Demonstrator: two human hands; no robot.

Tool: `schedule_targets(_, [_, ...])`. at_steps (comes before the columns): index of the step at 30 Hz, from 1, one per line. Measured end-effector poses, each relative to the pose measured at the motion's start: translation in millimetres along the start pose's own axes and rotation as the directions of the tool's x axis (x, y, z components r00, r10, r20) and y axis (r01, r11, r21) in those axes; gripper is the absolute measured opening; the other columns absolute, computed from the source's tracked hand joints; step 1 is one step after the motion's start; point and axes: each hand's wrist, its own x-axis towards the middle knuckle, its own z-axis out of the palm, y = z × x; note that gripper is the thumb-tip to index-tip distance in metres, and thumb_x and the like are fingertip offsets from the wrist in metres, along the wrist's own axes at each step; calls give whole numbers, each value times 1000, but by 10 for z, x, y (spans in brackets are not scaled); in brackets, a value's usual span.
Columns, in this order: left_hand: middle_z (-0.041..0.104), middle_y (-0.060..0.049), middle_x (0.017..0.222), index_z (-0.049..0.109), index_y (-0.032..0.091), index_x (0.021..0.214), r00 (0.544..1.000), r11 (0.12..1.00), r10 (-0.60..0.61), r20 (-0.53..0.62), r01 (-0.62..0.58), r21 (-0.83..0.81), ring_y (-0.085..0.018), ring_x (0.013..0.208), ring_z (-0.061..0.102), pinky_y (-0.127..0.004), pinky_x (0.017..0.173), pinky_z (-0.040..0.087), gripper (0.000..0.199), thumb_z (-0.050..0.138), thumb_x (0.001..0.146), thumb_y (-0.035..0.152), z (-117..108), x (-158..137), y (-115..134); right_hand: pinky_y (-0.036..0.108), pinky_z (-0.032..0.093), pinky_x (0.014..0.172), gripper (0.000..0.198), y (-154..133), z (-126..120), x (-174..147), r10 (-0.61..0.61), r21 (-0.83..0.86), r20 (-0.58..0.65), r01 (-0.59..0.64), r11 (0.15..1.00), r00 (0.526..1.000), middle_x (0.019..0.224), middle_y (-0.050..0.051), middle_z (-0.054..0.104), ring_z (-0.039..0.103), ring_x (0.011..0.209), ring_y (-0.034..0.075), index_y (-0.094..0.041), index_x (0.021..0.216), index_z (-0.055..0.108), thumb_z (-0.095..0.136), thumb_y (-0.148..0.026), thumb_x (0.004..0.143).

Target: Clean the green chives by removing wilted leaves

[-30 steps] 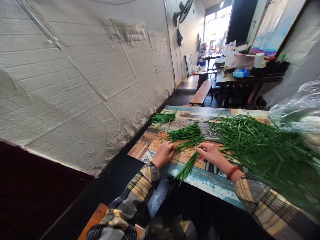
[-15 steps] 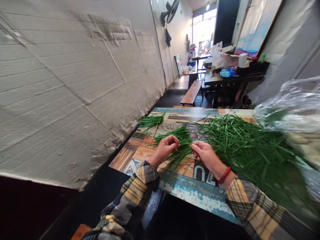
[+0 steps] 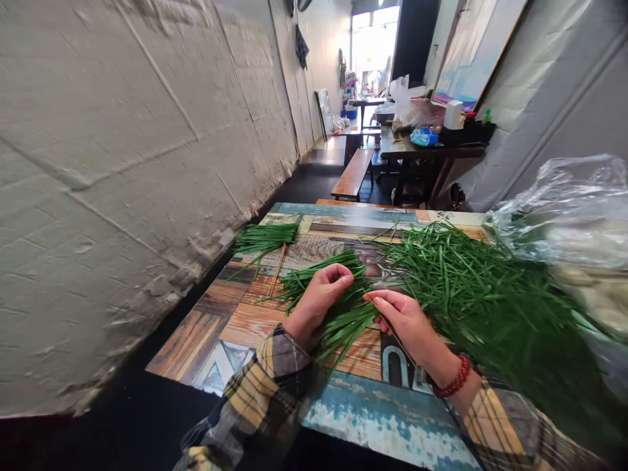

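Observation:
My left hand [image 3: 320, 299] is curled, thumb and fingertips pinched together over green chives; anything between the tips is hidden. My right hand [image 3: 408, 325], with a red bead bracelet [image 3: 456, 379], is closed on a thin wooden skewer [image 3: 400, 341] that runs back under the palm. A small bunch of chives [image 3: 346, 330] fans out below the fingers, between both hands. Behind my left hand lies another trimmed bunch [image 3: 299, 281]. Farther left, a neat bunch [image 3: 269, 235] has a skewer [image 3: 278, 269] sticking out toward me.
A large loose heap of chives [image 3: 451, 281] spreads over the table's right side. Clear plastic bags [image 3: 564, 203] are piled beside it. A wall [image 3: 122, 196] runs along the left. Beyond the patterned table [image 3: 226, 320] stand a bench [image 3: 353, 174] and a cluttered dark table [image 3: 441, 152].
The view has turned right and come nearer the table. Both hands stay close together; the skewer in my right hand now shows more clearly.

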Motion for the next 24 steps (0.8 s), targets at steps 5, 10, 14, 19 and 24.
schedule_targets(5, [55, 2, 64, 52, 14, 73, 1000, 1000, -6, 17, 6, 11, -5, 49, 41, -18, 46, 28, 24, 63, 75, 35, -75, -25, 70, 19, 31, 41, 39, 23, -15, -21, 42, -2, -32, -42, 999, 999, 53, -2, 59, 46, 43, 8, -16, 90, 68, 68, -50, 73])
schedule_targets(10, [57, 0, 69, 56, 15, 72, 975, 979, 132, -176, -101, 175, -9, 60, 48, -20, 54, 34, 12, 58, 76, 26, -246, 24, 52, 20, 31, 41, 40, 55, 10, -36, 13, -99, -70, -19, 995, 997, 53, -3, 56, 46, 44, 9, -16, 90, 65, 67, -52, 73])
schedule_targets(14, [55, -1, 73, 57, 14, 67, 879, 917, 356, -317, -262, 302, -11, 71, 49, -22, 65, 38, 7, 60, 73, 18, -296, 26, 91, 21, 29, 42, 36, 84, 49, -39, -68, -242, -69, 49, 969, 995, 48, -4, 51, 44, 43, 10, -17, 89, 63, 60, -51, 79])
schedule_targets(19, [47, 5, 59, 54, 15, 73, 998, 996, 61, -30, -63, -69, -4, 48, 35, -18, 47, 26, 20, 63, 74, 32, -163, -52, 131, 22, 28, 43, 30, 56, 118, -44, -147, -297, -76, 118, 948, 986, 45, -6, 47, 40, 41, 10, -18, 85, 61, 55, -47, 83])
schedule_targets(24, [46, 6, 57, 54, 14, 75, 987, 972, -122, 103, 140, -191, -2, 45, 33, -17, 43, 19, 30, 70, 69, 38, -31, -90, 95, 23, 30, 42, 28, -40, 137, -72, -184, -295, -84, 152, 943, 979, 45, -6, 45, 41, 41, 10, -17, 90, 63, 54, -43, 83])
